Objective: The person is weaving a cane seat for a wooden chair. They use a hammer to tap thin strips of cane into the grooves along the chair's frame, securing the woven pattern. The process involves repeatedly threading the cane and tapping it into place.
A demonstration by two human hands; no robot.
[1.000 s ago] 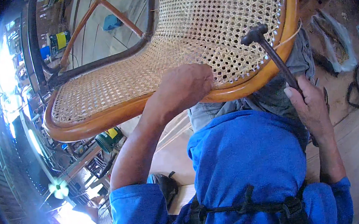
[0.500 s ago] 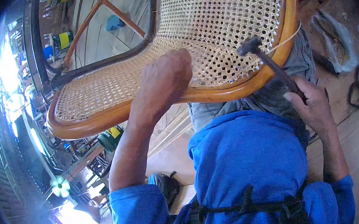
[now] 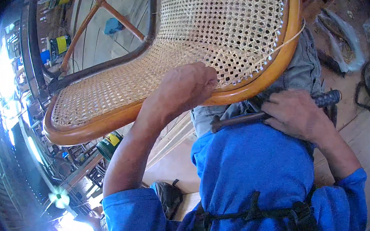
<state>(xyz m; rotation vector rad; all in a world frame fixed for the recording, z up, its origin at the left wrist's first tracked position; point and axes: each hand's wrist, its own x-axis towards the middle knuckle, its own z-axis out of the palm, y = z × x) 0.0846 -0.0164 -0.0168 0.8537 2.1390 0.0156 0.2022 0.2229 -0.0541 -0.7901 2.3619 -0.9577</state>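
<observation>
A chair with a woven cane seat and back (image 3: 224,16) and a glossy bent rattan rim (image 3: 96,128) lies across my lap. My left hand (image 3: 186,84) is closed at the seat's near edge, its fingertips pressed down on the weave beside the rim; what they pinch is hidden. My right hand (image 3: 295,115) lies over a dark hammer (image 3: 242,119) at my lap, fingers curled across the handle. The hammer lies sideways, head to the left and textured grip to the right. A loose cane strand (image 3: 292,39) loops over the rim at the right, near a row of white pegs.
Beyond the seat stands a dark chair frame with crossed rattan bars (image 3: 102,2). A blue rag (image 3: 114,26) lies on the floor there. At the right are clear plastic bags (image 3: 341,40) and a dark cord (image 3: 365,96). A black bag (image 3: 169,198) rests at lower left.
My right hand has lowered the hammer from above the rim to my lap, turning it sideways. My left hand has shifted right along the seat edge.
</observation>
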